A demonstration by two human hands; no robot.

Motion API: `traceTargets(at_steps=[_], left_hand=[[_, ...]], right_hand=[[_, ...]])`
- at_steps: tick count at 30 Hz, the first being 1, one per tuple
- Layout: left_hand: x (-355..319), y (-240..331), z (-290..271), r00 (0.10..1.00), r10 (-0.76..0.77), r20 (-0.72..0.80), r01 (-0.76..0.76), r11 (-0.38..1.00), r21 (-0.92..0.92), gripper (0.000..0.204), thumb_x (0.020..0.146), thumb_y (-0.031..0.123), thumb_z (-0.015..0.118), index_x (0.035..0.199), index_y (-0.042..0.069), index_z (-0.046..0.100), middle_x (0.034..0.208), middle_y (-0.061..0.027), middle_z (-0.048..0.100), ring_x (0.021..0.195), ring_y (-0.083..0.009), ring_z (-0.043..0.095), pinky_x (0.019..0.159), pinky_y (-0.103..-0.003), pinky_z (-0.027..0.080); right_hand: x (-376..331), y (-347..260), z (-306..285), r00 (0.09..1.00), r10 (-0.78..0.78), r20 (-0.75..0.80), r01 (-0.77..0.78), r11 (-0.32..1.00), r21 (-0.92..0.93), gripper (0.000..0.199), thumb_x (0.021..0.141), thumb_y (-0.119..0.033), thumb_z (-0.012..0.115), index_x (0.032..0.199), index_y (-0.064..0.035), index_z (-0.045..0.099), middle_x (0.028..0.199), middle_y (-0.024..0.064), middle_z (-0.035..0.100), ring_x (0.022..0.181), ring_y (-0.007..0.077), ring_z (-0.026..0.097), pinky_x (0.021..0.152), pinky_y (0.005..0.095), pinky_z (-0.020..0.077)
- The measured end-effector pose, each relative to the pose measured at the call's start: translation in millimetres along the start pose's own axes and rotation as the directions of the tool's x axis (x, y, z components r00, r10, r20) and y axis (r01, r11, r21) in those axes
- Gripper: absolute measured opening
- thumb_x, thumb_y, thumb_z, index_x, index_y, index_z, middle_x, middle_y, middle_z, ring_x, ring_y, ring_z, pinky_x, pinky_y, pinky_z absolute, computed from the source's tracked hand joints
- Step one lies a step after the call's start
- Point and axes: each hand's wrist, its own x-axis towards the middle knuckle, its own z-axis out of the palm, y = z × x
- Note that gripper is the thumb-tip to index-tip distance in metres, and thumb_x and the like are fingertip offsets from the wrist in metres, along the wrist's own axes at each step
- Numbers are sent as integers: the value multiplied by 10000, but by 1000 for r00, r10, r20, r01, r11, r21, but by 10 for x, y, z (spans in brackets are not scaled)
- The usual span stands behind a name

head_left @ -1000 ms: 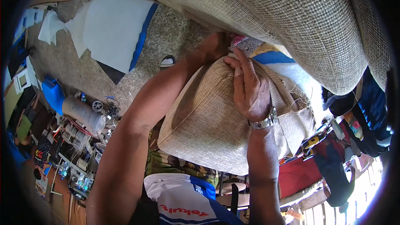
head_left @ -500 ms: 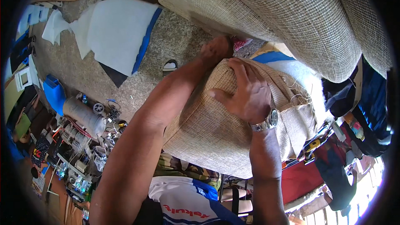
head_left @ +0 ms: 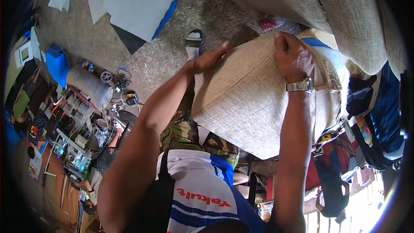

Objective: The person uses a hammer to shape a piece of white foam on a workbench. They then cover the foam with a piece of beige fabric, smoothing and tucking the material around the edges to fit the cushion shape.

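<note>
A cushion (head_left: 248, 99) in coarse beige woven cloth lies in front of me, propped over my camouflage-clad lap. White fluffy filling (head_left: 340, 67) shows along its right side, where the cloth is folded and frayed threads hang. My left hand (head_left: 211, 58), fingers stretched out, rests against the cushion's far left edge and grips nothing. On the far top edge my right hand (head_left: 295, 58), with a metal watch at the wrist, has its fingers curled over the beige cloth and pinches it. Its fingertips are partly hidden.
Large beige upholstered pieces (head_left: 353, 21) fill the upper right. White padding (head_left: 144, 0) with a blue edge lies on the concrete floor. Tools, wires and a fan (head_left: 108, 159) crowd the left, beside a grey cylinder (head_left: 88, 84). Another person (head_left: 334, 194) is at the lower right.
My left hand has come off the far corner, going from a closed fist to straight fingers. My right hand has gone from lying flat to gripping the edge. The view has shifted.
</note>
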Motion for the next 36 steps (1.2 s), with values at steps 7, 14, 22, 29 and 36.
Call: traceTargets(at_steps=[7, 14, 22, 29, 36], left_hand=[[-161, -460, 174, 960, 148, -237, -103, 976, 192, 729, 988, 622, 389, 1387, 27, 524, 1282, -226, 631, 1243, -377, 561, 1018, -407, 425], [-432, -855, 113, 986, 57, -156, -79, 987, -138, 695, 1022, 588, 353, 1243, -4, 642, 1163, -139, 686, 1120, -257, 609, 962, -379, 454], [-510, -1567, 348, 906, -152, -395, -16, 920, -392, 640, 1036, 539, 385, 985, -19, 695, 865, -112, 690, 812, -186, 638, 754, -335, 473], [-250, -2043, 575, 628, -13, -778, -225, 954, -198, 565, 1016, 455, 460, 839, -34, 681, 778, -101, 655, 719, -205, 563, 714, -364, 445], [-156, -1800, 528, 728, -220, -649, -125, 889, -441, 626, 1015, 508, 447, 828, -43, 678, 743, -92, 636, 696, -200, 552, 694, -338, 434]], right_hand=[[-65, -131, -88, 998, -40, 44, 40, 999, 2, 345, 952, -431, 591, 1063, -140, 740, 967, 131, 732, 877, 318, 711, 766, 415, 543], [15, -71, -75, 998, -35, 43, 36, 999, -19, 396, 957, -483, 569, 1081, -146, 738, 992, 154, 725, 919, 347, 696, 786, 427, 535], [-70, 69, -19, 979, -171, -107, 174, 985, 14, 401, 982, -436, 570, 1155, -105, 715, 937, 164, 726, 800, 276, 710, 685, 374, 541], [-92, 65, 32, 787, -508, -351, 484, 860, -161, 230, 956, -217, 622, 1119, -85, 717, 921, 140, 731, 786, 287, 708, 677, 391, 555], [-171, 53, -63, 784, -521, -339, 453, 852, -263, 252, 882, -148, 630, 1122, -105, 693, 1119, 109, 705, 1043, 327, 656, 857, 424, 551]])
